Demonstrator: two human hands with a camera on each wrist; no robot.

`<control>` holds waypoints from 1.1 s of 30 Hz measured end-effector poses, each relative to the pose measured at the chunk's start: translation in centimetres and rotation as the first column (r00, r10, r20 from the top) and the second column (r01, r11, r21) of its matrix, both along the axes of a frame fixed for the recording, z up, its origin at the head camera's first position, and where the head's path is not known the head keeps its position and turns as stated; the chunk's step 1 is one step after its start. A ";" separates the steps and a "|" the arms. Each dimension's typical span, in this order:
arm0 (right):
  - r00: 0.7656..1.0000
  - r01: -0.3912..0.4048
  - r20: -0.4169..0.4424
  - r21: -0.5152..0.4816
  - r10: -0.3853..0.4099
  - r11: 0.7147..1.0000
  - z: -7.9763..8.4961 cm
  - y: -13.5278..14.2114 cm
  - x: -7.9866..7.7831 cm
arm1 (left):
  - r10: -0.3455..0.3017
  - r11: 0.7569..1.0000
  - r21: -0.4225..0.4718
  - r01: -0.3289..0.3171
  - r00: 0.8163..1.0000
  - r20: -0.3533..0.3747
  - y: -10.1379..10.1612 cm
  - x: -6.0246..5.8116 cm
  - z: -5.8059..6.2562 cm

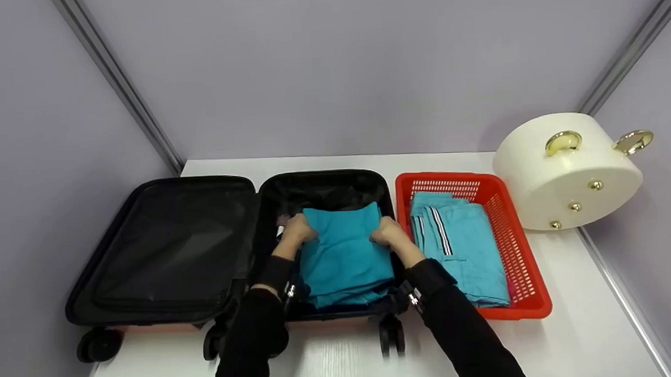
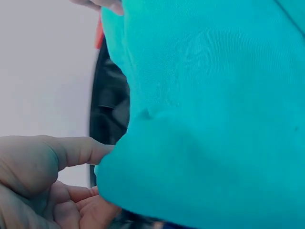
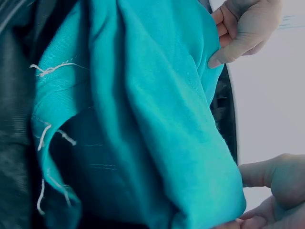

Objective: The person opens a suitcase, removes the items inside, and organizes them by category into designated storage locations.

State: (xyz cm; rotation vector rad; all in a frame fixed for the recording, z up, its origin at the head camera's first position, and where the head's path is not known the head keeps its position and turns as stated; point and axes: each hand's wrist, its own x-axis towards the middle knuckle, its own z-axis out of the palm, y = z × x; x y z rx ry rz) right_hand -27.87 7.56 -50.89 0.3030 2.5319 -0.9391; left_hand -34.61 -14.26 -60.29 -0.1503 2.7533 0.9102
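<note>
A folded teal garment lies over the right half of the open black-lined suitcase. My left hand pinches its left side, thumb on top and fingers underneath in the left wrist view. At the opposite side, my right hand grips the edge the same way. Seen from the right wrist, the cloth hangs in soft folds with loose white threads along one edge. Dark items inside the suitcase show at its left, mostly hidden under the garment.
The suitcase's other half lies flat at the left, its black lining zipped. Right of the suitcase, a red basket holds more folded teal clothes with striped trim. A white round case with gold rings stands at the back right, near the wall.
</note>
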 end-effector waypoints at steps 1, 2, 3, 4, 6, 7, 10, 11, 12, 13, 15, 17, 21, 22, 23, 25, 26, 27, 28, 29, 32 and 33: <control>1.000 0.001 -0.019 0.001 -0.001 1.000 2.0 -0.3 1.0 | -0.011 1.000 -0.004 0.011 1.000 -0.007 0.4 2.1 4.0; 0.999 0.000 -0.033 0.004 0.000 1.000 3.2 -0.4 1.6 | -0.021 1.000 -0.007 0.020 1.000 -0.007 0.7 3.9 7.4; 0.999 -0.002 -0.049 -0.003 0.002 1.000 3.8 -0.3 1.8 | -0.020 1.000 -0.012 0.020 1.000 0.000 1.1 5.5 10.6; 0.998 -0.011 -0.069 -0.012 0.010 1.000 4.2 -0.1 1.8 | -0.019 1.000 -0.014 0.019 1.000 0.014 1.4 6.6 13.1; 0.994 -0.017 -0.111 -0.024 0.014 1.000 3.3 0.8 0.6 | -0.028 0.999 -0.016 0.027 1.000 -0.002 1.4 6.7 14.4; 0.985 -0.029 -0.173 -0.038 0.022 0.999 2.6 1.3 0.0 | -0.024 1.000 0.005 0.024 1.000 -0.007 1.5 6.8 14.9; 0.973 -0.043 -0.229 -0.071 0.026 0.997 3.6 2.2 0.0 | -0.036 0.998 0.051 0.039 0.998 -0.049 2.0 7.0 16.5; 0.968 -0.047 -0.248 -0.078 0.026 0.996 4.2 2.6 0.3 | -0.044 0.997 0.059 0.047 0.997 -0.064 2.2 7.0 17.0; 0.966 -0.051 -0.257 -0.081 0.029 0.995 4.9 2.9 0.6 | -0.050 0.997 0.062 0.055 0.995 -0.082 2.5 7.0 17.5; 0.963 -0.058 -0.268 -0.085 0.033 0.995 5.5 3.3 0.8 | -0.057 0.996 0.067 0.064 0.993 -0.100 2.9 7.0 17.9; 0.970 -0.055 -0.242 -0.097 0.030 0.994 7.6 4.0 1.9 | -0.075 0.993 0.078 0.086 0.988 -0.136 3.8 7.1 18.7; 0.963 -0.062 -0.268 -0.091 0.036 0.994 8.7 5.2 2.4 | -0.092 0.990 0.090 0.108 0.981 -0.170 4.8 7.1 19.5; 0.961 -0.031 -0.277 -0.088 0.006 0.996 10.5 8.1 3.1 | -0.139 0.978 0.123 0.169 0.965 -0.223 7.3 7.2 20.6; 0.961 -0.018 -0.277 -0.088 -0.007 0.996 10.8 8.9 3.3 | -0.150 0.974 0.129 0.184 0.960 -0.236 7.9 7.2 20.8; 0.962 -0.010 -0.274 -0.092 -0.015 0.996 11.1 9.7 3.4 | -0.161 0.971 0.134 0.198 0.955 -0.249 8.6 7.2 21.0; 0.962 -0.001 -0.273 -0.102 -0.027 0.995 11.7 11.3 3.8 | -0.179 0.964 0.145 0.224 0.946 -0.270 9.9 7.3 21.4; 0.960 0.000 -0.278 -0.102 -0.029 0.995 12.0 12.0 4.1 | -0.187 0.960 0.154 0.236 0.942 -0.278 10.5 7.3 21.6; 0.958 0.001 -0.285 -0.099 -0.030 0.995 12.2 12.8 4.2 | -0.190 0.956 0.162 0.243 0.939 -0.288 11.2 7.3 21.7; 0.955 -0.001 -0.296 -0.101 -0.029 0.995 12.3 13.5 4.4 | -0.193 0.953 0.170 0.250 0.936 -0.295 11.8 7.3 21.8; 0.952 0.000 -0.305 -0.100 -0.031 0.995 12.5 14.2 4.6 | -0.195 0.950 0.180 0.256 0.934 -0.299 12.5 7.4 21.9; 0.944 0.009 -0.326 -0.106 -0.043 0.994 12.9 16.3 5.1 | -0.194 0.943 0.200 0.265 0.928 -0.318 14.5 7.5 22.1; 0.944 0.013 -0.327 -0.118 -0.052 0.993 13.0 16.9 5.2 | -0.191 0.942 0.205 0.267 0.926 -0.326 15.2 7.5 22.0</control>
